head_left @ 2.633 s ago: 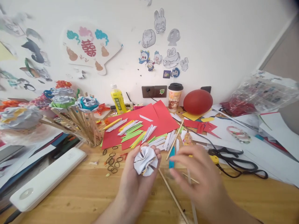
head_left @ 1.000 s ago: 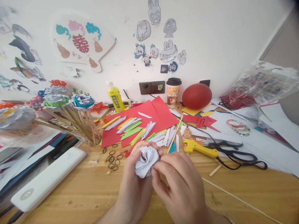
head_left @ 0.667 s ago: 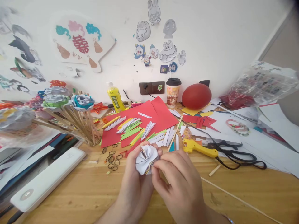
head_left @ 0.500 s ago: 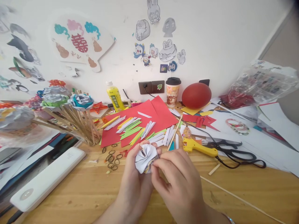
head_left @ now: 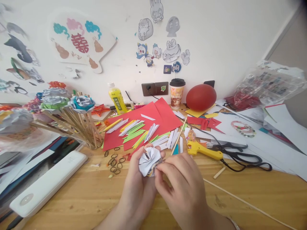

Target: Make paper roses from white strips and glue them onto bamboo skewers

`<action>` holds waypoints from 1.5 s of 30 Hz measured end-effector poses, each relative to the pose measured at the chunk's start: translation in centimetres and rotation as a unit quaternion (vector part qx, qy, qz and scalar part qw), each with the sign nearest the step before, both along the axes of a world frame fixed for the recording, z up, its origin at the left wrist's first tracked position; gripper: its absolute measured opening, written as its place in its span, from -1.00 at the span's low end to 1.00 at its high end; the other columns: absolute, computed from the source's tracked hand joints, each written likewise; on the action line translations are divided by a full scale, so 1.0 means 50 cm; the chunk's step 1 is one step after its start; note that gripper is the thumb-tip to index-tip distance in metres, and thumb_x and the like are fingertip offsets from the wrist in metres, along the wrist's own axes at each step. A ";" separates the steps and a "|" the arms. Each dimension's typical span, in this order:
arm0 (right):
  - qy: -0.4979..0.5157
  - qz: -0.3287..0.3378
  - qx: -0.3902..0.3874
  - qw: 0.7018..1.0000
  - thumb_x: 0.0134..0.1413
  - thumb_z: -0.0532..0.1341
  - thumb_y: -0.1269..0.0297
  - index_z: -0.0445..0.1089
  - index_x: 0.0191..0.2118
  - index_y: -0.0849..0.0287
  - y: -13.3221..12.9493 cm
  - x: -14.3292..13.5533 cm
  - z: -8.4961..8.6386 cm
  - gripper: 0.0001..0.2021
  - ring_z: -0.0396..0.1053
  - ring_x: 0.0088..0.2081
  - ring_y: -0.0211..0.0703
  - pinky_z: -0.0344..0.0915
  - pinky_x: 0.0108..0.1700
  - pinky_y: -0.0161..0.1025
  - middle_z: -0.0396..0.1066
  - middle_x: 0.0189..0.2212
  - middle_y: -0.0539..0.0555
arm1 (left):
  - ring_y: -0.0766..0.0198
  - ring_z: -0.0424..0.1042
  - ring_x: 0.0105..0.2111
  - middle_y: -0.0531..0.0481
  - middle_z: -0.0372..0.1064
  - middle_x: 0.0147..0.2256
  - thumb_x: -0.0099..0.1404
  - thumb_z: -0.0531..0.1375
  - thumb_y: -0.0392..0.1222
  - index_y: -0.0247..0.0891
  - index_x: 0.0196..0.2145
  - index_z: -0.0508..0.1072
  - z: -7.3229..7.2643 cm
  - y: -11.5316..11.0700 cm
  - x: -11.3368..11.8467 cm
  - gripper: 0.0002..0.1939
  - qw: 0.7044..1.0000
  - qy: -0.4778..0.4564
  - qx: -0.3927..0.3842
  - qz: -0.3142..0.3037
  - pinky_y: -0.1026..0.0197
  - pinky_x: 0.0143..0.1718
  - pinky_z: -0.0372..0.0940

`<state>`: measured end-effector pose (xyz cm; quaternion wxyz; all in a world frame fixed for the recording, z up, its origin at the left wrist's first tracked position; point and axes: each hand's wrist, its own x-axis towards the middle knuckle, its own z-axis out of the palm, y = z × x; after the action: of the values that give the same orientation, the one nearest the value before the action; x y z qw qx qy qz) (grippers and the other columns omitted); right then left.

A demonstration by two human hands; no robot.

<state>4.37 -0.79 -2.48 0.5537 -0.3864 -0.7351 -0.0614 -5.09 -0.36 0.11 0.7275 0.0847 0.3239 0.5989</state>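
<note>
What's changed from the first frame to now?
Right hand moved left to the white paper flower; its fingers now pinch the flower's edge. A long thin stick now lies to the right of that hand; in the first frame, long sticks lay between the hands. Unchanged: left hand cradles the flower; yellow-green bottle and lidded cup stand by the wall.

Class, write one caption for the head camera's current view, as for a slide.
Left hand cradles a white paper flower while the right pinches its edge.
</note>
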 end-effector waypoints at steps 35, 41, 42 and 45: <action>-0.357 -0.175 -0.361 0.843 -0.24 0.17 0.61 0.37 -0.14 0.28 0.112 0.263 -0.031 -0.58 0.35 -0.19 0.08 0.26 -0.22 -0.12 0.42 -0.24 0.19 | 0.30 0.35 -0.47 -0.11 0.28 -0.43 0.29 0.01 -0.27 -0.43 -0.39 0.35 0.005 0.021 -0.011 -0.80 0.997 -0.056 -0.003 0.050 0.34 -0.55 0.29; -0.358 -0.242 -0.346 0.832 -0.13 0.15 0.55 0.32 -0.18 0.29 0.117 0.250 -0.064 -0.71 0.35 -0.22 0.05 0.22 -0.30 -0.19 0.39 -0.25 0.22 | 0.30 0.36 -0.50 -0.10 0.29 -0.47 0.27 0.04 -0.27 -0.39 -0.42 0.36 0.004 0.024 -0.008 -0.82 0.998 -0.041 -0.011 0.044 0.33 -0.56 0.31; -0.368 -0.253 -0.340 0.828 -0.14 0.16 0.54 0.32 -0.21 0.28 0.119 0.246 -0.063 -0.73 0.34 -0.24 0.06 0.20 -0.33 -0.19 0.38 -0.28 0.21 | 0.30 0.36 -0.50 -0.10 0.29 -0.47 0.26 0.05 -0.27 -0.38 -0.43 0.36 0.004 0.024 -0.008 -0.83 0.998 -0.039 -0.018 0.044 0.33 -0.56 0.31; -0.389 -0.256 -0.316 0.826 -0.12 0.17 0.53 0.33 -0.28 0.26 0.127 0.244 -0.067 -0.80 0.32 -0.29 0.04 0.17 -0.36 -0.21 0.32 -0.36 0.18 | 0.30 0.37 -0.51 -0.11 0.31 -0.46 0.25 0.05 -0.28 -0.38 -0.43 0.36 0.004 0.024 -0.008 -0.84 0.998 -0.035 -0.030 0.036 0.32 -0.56 0.32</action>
<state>16.55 5.58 -5.83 0.0334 -0.6585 -0.7437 -0.1102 -5.48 0.86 0.30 0.7189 0.0304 0.3187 0.6170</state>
